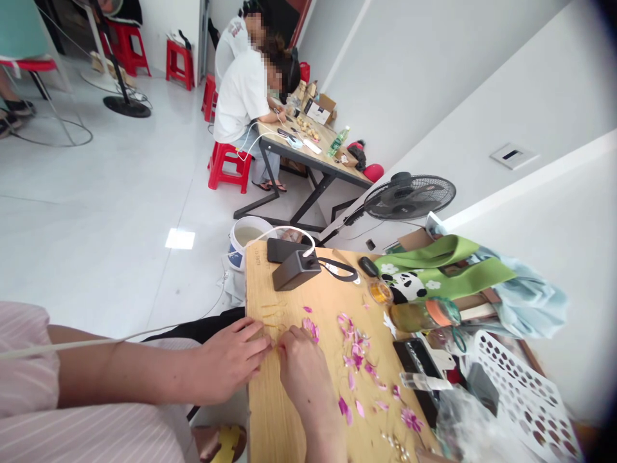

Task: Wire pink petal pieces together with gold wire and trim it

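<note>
Left hand [231, 360]: palm down at the near-left edge of the tabletop [284, 418], fingers bunched, tips meeting the right hand; whether it pinches anything cannot be told.
Right hand [303, 373]: knuckles up, fingers curled toward the left; any thin piece between the fingertips is too small to see.
Meeting point: on the wood just beside thin yellow strands [270, 315].
Pink petals [354, 350]: scattered right of the right hand, the nearer hand; one cluster just beyond its fingertips, the band running away toward the near-right.
Black box [295, 270]: far end, cable attached.
Glass jar [419, 315]: lying on its side, right of the petals.
White basket [525, 392]: far right.
</note>
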Motion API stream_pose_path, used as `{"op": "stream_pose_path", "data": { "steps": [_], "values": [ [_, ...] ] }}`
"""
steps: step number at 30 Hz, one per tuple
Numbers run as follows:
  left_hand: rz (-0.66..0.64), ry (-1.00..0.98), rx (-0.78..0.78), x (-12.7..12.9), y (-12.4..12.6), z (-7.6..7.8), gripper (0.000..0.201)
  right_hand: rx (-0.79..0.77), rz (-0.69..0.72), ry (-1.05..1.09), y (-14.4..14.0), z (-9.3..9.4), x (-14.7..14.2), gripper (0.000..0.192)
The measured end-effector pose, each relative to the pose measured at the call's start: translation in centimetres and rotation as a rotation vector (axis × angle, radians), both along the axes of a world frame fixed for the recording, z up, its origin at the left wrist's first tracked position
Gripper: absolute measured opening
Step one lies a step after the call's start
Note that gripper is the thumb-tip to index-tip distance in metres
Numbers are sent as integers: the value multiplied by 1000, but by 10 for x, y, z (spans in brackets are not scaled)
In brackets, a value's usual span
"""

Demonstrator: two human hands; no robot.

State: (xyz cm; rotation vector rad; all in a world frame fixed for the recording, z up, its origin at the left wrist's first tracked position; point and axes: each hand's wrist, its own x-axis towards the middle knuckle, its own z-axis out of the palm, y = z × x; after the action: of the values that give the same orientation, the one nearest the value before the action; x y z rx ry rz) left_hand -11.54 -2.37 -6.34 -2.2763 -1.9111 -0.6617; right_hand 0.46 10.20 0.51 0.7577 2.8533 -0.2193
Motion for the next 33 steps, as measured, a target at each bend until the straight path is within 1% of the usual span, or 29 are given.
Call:
{"op": "stream_pose_path", "data": {
  "steps": [10,16,18,21,26,33],
  "values": [
    [-2,-27,-20,0,0,3,31,30,26,-4,-2,0,2,29],
    [-7,-18,-3,0,0,0,33,46,42,-1,-1,1,1,32],
    [-10,-10,-9,0,0,0,31,50,42,3,-2,2,1,33],
    [-8,-19,-12,0,0,2,26,55,33,5,-2,1,1,32],
    [3,-22,10,0,-1,4,30,58,3,-3,-2,1,-1,29],
    [-5,-21,46,0,0,5,27,68,-19,-21,-3,3,-3,26]
  ]
}}
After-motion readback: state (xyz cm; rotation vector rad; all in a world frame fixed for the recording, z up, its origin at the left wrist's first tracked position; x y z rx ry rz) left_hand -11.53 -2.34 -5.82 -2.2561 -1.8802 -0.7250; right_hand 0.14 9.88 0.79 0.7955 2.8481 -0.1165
